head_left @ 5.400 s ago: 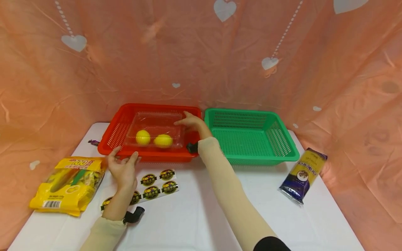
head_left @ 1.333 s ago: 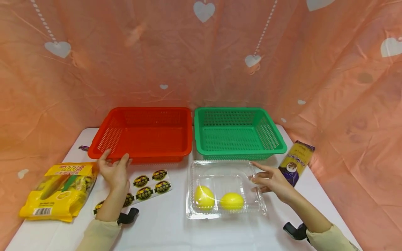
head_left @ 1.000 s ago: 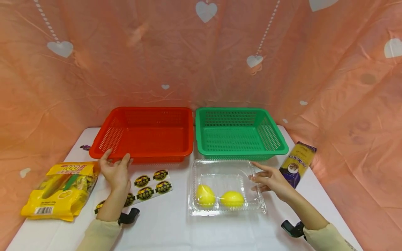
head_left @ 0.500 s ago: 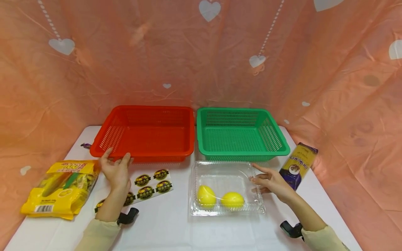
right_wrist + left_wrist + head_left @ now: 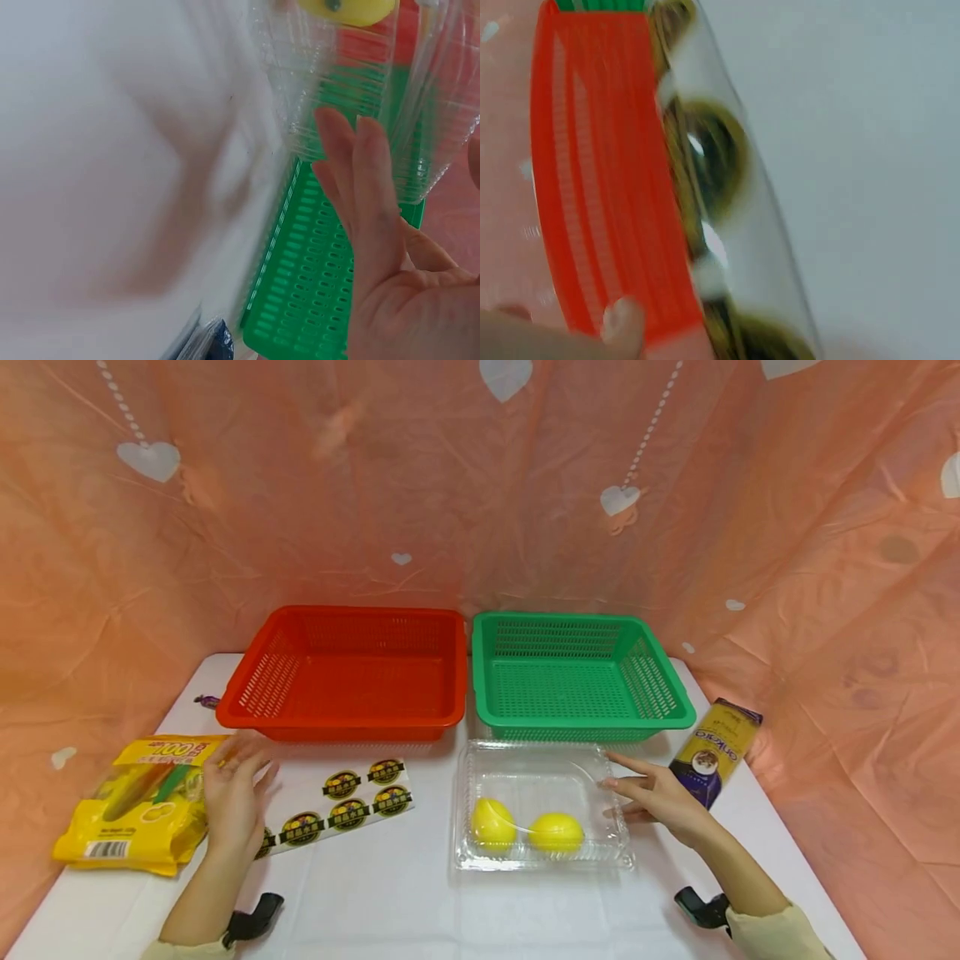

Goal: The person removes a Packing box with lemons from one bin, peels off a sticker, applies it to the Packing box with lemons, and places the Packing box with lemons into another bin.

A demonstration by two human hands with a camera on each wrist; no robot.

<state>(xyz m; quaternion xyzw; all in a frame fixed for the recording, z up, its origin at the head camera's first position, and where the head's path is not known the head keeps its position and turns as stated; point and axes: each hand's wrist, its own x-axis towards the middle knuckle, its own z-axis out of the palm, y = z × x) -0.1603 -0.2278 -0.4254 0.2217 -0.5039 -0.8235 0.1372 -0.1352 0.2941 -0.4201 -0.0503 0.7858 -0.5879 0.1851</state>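
A clear plastic clamshell box (image 5: pixel 536 777) lies on the white table in front of the green basket, with two lemons (image 5: pixel 556 832) visible inside. My right hand (image 5: pixel 663 802) is at the box's right side, its fingers (image 5: pixel 375 187) fairly straight and not curled round it. Whether the fingertips touch the plastic is hard to tell. Blurred by motion, my left hand (image 5: pixel 234 802) is between the yellow snack bag (image 5: pixel 138 802) and the sticker sheet (image 5: pixel 348 806), covering the sheet's left end. It holds nothing that I can see.
A red basket (image 5: pixel 341 723) and a green basket (image 5: pixel 585 723) stand side by side at the back. On the right lies a gold and purple packet (image 5: pixel 716 752). A small purple wrapped piece (image 5: pixel 207 702) lies left of the red basket.
The box with the lemons has gone from the red basket to the table. My left hand has left the red basket's front edge, shifting left and nearer me. The right hand barely moves lately.
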